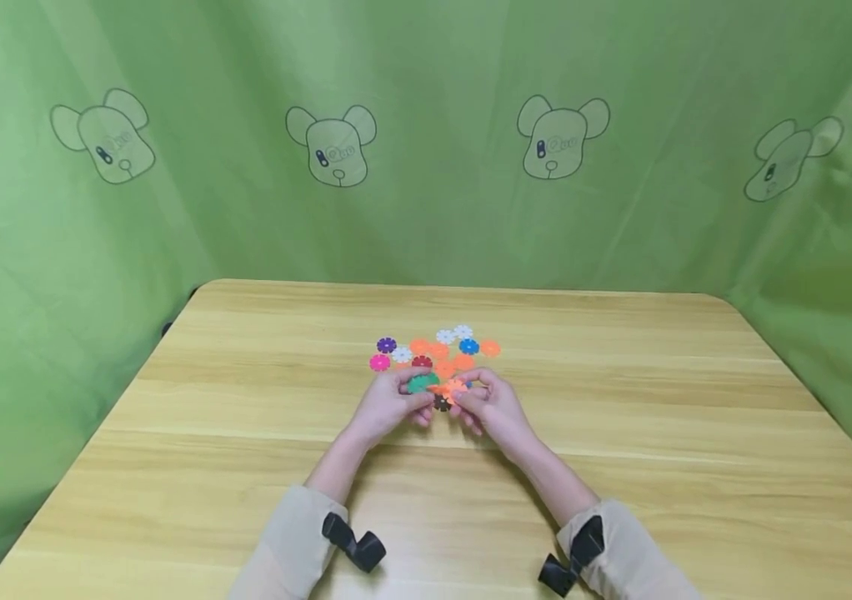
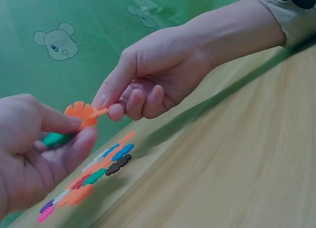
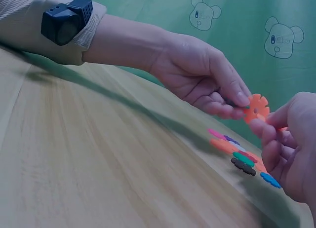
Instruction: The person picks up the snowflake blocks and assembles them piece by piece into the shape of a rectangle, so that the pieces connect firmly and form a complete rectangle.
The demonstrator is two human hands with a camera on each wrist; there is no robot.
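Notched plastic snowflake discs are between my hands above the table. My left hand (image 1: 387, 408) pinches an orange snowflake disc (image 2: 79, 113) between thumb and fingers. A green disc (image 2: 57, 140) shows by the same fingers, partly hidden. Opposite it, my right hand (image 1: 497, 410) pinches another orange snowflake disc (image 1: 456, 388), seen nearly edge-on in the left wrist view. The two orange discs meet edge to edge; whether their notches interlock I cannot tell. Just beneath the hands lies a black disc (image 3: 243, 166).
Loose discs lie in a cluster beyond the hands, among them purple (image 1: 386, 345), pink (image 1: 379, 362), white (image 1: 463, 332), blue (image 1: 468, 346) and several orange ones (image 1: 490, 348). The wooden table (image 1: 171, 433) ends at a green curtain (image 1: 441, 233) with printed bear heads.
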